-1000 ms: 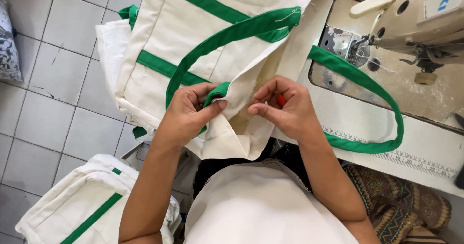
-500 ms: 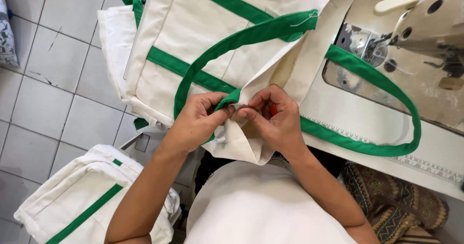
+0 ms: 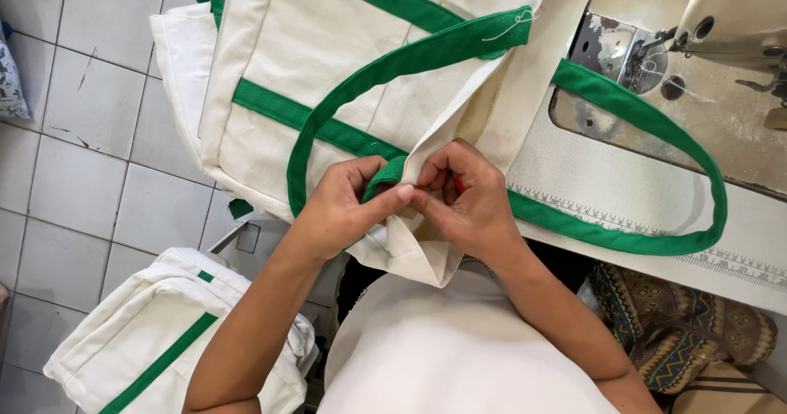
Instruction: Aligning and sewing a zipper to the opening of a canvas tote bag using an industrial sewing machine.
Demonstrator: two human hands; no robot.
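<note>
A cream canvas tote bag (image 3: pixel 328 61) with green bands and long green handles (image 3: pixel 393 61) hangs over the sewing table's edge. My left hand (image 3: pixel 348 205) pinches the bag's corner where a green strap end (image 3: pixel 385 176) meets the cream cloth. My right hand (image 3: pixel 471 197) grips the same corner from the right, thumb against my left thumb. A small red tool (image 3: pixel 459 183) shows between my right fingers; its tip is hidden. The second green handle loops across the table at right (image 3: pixel 656 135).
A sewing machine (image 3: pixel 721 20) with its metal needle plate (image 3: pixel 611 49) stands at the top right on a white table with a printed ruler (image 3: pixel 656 234). Finished cream and green bags (image 3: pixel 164 340) lie piled on the tiled floor (image 3: pixel 74 168) at lower left. A patterned cushion (image 3: pixel 680 324) is at right.
My two hands have come together on the bag's corner, from apart one second ago to thumbs touching now. The bag has shifted slightly right and up in view.
</note>
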